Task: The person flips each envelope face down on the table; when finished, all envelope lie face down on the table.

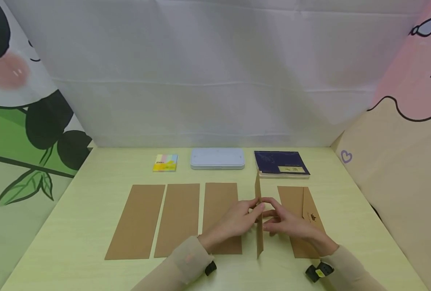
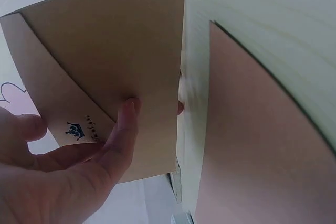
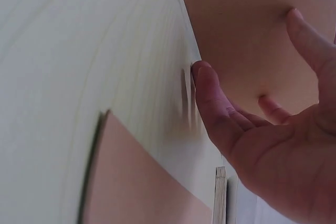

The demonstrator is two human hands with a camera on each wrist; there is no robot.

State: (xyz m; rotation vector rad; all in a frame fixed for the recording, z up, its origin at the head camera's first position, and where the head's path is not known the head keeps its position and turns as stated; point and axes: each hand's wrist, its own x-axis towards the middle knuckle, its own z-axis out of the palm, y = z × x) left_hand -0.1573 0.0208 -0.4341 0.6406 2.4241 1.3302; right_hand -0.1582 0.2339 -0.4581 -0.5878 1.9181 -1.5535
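Observation:
A brown kraft envelope (image 1: 259,238) stands on edge between the hands, its flap with a printed crown (image 2: 76,130) facing the left hand. My left hand (image 1: 238,220) holds it, thumb and fingers at its flap side in the left wrist view. On the plain face, fingertips of my right hand (image 1: 289,222) touch with spread, slightly bent fingers; one finger reaches its lower edge in the right wrist view. Three brown envelopes lie in a row to the left: the leftmost envelope (image 1: 137,222), the second envelope (image 1: 179,220) and the third envelope (image 1: 220,202), partly under the left forearm.
Under the right forearm lies another envelope (image 1: 291,198), flap side up. Along the back are a sticky-note pack (image 1: 165,163), a pale flat case (image 1: 217,158) and a dark blue notebook (image 1: 280,161). A white cloth (image 1: 215,81) hangs behind the table (image 1: 73,242).

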